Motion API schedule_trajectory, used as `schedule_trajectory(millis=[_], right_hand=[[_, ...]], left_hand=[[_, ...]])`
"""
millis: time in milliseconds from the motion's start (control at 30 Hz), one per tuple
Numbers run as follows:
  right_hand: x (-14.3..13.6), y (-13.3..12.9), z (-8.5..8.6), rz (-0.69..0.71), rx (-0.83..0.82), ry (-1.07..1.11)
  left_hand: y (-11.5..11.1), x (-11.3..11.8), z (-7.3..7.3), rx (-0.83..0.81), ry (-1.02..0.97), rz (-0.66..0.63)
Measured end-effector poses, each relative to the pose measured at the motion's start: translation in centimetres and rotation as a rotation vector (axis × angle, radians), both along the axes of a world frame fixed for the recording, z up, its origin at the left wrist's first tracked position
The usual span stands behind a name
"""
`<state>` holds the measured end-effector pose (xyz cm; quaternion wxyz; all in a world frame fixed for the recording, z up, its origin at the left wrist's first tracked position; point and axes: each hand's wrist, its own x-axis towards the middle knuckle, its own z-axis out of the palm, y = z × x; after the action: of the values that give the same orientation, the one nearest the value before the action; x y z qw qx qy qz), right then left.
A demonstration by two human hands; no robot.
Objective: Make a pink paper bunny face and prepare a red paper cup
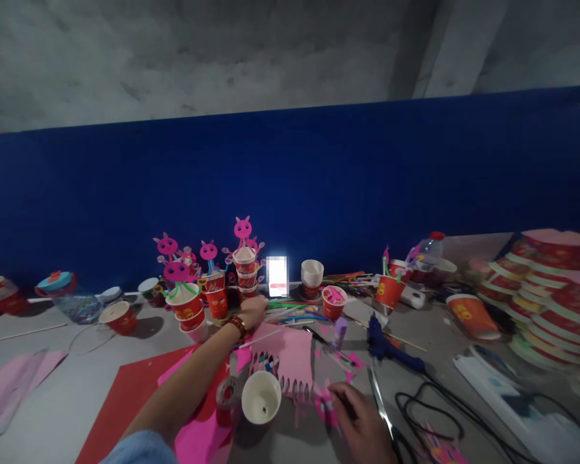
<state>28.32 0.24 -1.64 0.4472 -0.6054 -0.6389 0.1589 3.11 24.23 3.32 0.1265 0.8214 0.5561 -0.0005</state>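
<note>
My left hand reaches across the table to the stacked red paper cups with a pink paper figure on top. Its fingers are blurred and partly hidden, close to colourful pipe cleaners and a bright, blurred-out screen. My right hand is low on the table, fingers curled, thumb and forefinger together beside a pink paper cut-out; whatever they hold is hidden. Scissors lie just right of it. Between my arms stand a white-lined paper cup and a roll of tape.
A blue glue gun with a looping black cord lies to the right, near a white power strip. Tall piles of red paper cups stand far right. Pink sheets and red card cover the front. A blue partition closes the back.
</note>
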Motion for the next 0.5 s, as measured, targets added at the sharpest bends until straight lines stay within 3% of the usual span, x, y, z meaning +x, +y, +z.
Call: schedule_trajectory(millis=[500], right_hand=[[0.0,0.0,-0.2,-0.005,0.001,0.003]], left_hand=[[1.8,-2.0,2.0,-0.162,-0.375,-0.104]])
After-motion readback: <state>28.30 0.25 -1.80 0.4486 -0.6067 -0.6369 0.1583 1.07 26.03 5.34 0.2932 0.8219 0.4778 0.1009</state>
